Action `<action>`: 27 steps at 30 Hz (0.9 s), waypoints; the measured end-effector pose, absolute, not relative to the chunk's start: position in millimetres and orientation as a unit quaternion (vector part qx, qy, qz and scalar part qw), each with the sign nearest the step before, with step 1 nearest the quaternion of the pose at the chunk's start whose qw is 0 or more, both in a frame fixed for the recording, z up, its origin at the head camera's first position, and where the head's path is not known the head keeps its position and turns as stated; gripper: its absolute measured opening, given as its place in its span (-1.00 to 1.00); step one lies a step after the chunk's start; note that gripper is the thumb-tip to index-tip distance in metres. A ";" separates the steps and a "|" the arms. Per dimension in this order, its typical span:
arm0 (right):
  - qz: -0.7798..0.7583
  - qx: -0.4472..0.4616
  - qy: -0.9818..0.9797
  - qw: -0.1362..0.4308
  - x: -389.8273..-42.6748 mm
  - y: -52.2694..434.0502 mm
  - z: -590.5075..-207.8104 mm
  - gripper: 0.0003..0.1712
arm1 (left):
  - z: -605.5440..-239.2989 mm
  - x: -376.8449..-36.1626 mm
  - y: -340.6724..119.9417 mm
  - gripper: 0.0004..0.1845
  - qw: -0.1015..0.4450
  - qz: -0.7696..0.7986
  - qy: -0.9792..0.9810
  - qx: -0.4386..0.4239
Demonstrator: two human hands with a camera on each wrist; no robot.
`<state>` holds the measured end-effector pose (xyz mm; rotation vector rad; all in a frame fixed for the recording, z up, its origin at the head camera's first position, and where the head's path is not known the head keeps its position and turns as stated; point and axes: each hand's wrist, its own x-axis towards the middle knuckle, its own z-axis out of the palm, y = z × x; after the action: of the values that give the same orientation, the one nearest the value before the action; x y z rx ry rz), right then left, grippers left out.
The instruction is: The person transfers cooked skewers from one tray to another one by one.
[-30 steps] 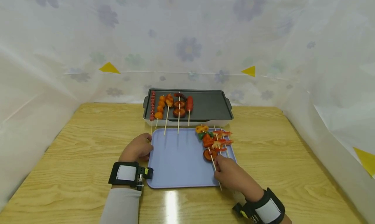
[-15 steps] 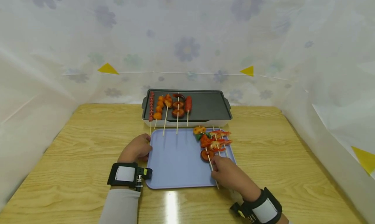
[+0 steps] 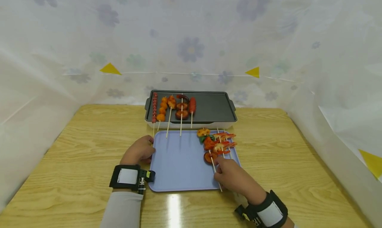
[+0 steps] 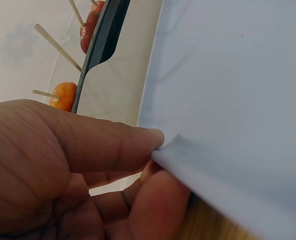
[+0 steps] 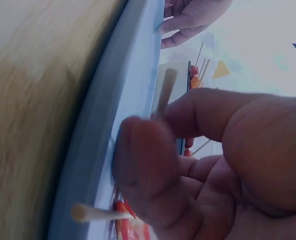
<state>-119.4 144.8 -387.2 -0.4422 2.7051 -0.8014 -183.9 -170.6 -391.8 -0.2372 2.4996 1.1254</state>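
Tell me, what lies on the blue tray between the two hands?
In the head view, only bare blue tray lies between the left hand and right hand.

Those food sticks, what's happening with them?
A person's right hand pinches the stick of a skewer lying on the blue tray. The left hand grips the tray's left edge. More skewers lie beside it, and five others rest on the dark grill pan behind.

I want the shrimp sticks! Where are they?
In the head view, the shrimp skewers lie at the right end of the blue tray, just beyond the right hand.
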 end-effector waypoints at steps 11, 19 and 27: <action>-0.197 -0.194 0.961 -0.010 -120.8 144.4 -384.4 -0.90 | -393.2 -182.8 -170.7 -0.51 0.194 0.403 0.890 -0.090; -0.157 -0.266 0.942 -0.132 -124.1 149.7 -389.4 -0.56 | -394.5 -184.9 -171.0 -0.52 0.190 0.401 0.892 -0.086; -0.099 -0.233 0.964 -0.080 -124.1 152.3 -387.7 -0.04 | -393.8 -185.0 -170.1 -0.56 0.185 0.397 0.895 -0.088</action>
<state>-124.1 152.3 -387.7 -0.7705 3.1935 -0.3293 -185.0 -170.1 -393.8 -0.2467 2.5220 1.1193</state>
